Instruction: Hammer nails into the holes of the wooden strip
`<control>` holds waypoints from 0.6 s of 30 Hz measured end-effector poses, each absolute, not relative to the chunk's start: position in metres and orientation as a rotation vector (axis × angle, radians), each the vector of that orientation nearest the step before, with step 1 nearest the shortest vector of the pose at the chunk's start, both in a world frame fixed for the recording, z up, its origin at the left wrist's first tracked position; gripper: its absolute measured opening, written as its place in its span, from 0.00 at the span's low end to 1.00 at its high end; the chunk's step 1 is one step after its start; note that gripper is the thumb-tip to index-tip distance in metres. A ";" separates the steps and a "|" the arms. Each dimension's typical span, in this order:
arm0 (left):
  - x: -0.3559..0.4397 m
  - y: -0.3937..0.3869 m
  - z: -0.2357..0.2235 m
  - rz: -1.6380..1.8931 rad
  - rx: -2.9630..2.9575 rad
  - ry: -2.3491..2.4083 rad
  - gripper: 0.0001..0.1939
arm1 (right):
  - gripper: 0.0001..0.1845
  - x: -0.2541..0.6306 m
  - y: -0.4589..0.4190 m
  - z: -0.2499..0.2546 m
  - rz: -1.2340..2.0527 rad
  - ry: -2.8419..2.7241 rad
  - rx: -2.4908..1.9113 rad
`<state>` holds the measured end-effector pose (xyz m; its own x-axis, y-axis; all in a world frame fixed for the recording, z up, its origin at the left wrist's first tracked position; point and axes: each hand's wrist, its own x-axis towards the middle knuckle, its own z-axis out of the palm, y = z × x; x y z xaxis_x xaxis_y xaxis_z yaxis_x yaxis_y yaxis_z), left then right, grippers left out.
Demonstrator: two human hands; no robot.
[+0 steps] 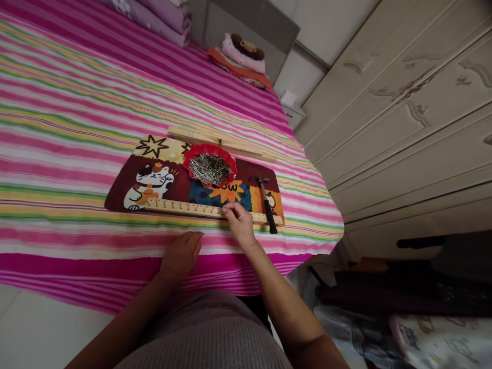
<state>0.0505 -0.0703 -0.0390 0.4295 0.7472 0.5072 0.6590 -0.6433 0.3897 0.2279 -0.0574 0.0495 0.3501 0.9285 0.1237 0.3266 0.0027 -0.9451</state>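
Observation:
My right hand (240, 223) is pinched at the top of a narrow wooden strip (180, 206), on what looks like a nail mostly hidden by the fingertips. Left of that hand, a row of several nails stands up from the strip; to its right the wood shows small dark holes. My left hand (180, 255) lies flat on the striped cloth near the bed's edge, holding nothing. Behind the strip sits a red scalloped bowl (188, 163) full of loose nails (210, 169). A hammer (266, 204) with a black handle lies across the strip's right end.
Under these things lies a mat (115, 192) with cat pictures. Another wooden strip (196, 137) rests behind the bowl. The striped cloth (77, 154) covers the bed. Folded bedding (161, 20) is at the far end, and a pale wardrobe (403, 113) stands at right.

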 end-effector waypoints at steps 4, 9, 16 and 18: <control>0.051 -0.070 -0.039 0.985 2.507 1.270 0.12 | 0.10 0.228 -0.058 0.046 0.680 -1.215 -1.559; 0.051 -0.070 -0.039 1.000 2.524 1.250 0.12 | 0.10 0.228 -0.058 0.044 0.651 -1.217 -1.553; 0.057 -0.070 -0.025 1.057 2.317 1.274 0.13 | 0.10 0.227 -0.061 0.046 0.526 -1.408 -1.631; 0.065 -0.067 -0.015 1.112 2.247 1.276 0.13 | 0.09 0.227 -0.061 0.047 0.485 -1.450 -1.641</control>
